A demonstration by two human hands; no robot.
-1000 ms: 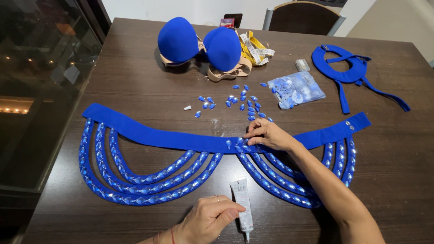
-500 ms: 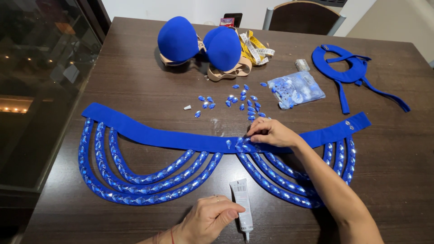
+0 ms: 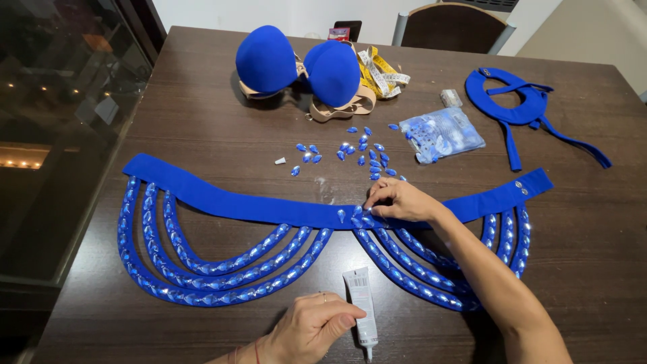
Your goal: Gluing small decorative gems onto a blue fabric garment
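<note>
head view: only one camera here, looking down at a dark wood counter (image 3: 168, 128)
right hand (image 3: 403, 200): sitting on the middle of the blue fabric band (image 3: 222, 199), fingers (image 3: 375, 194) pinched narrow on a small blue gem (image 3: 367, 210) right at the band's lower edge
left hand (image 3: 311, 328): near the bottom edge, fingers curled loosely, thumb tip touching a white glue tube (image 3: 362, 305) that lies flat with its nozzle toward the camera
band: stretches across the counter, with beaded blue loops (image 3: 202, 276) hanging off it on both sides
loose gems (image 3: 350, 149): scattered just above the band, near a clear bag of gems (image 3: 441, 133)
further back: two blue bra cups (image 3: 300, 62), a yellow tape measure (image 3: 379, 71) beside them, and a blue collar piece (image 3: 512, 101) off to the right
</note>
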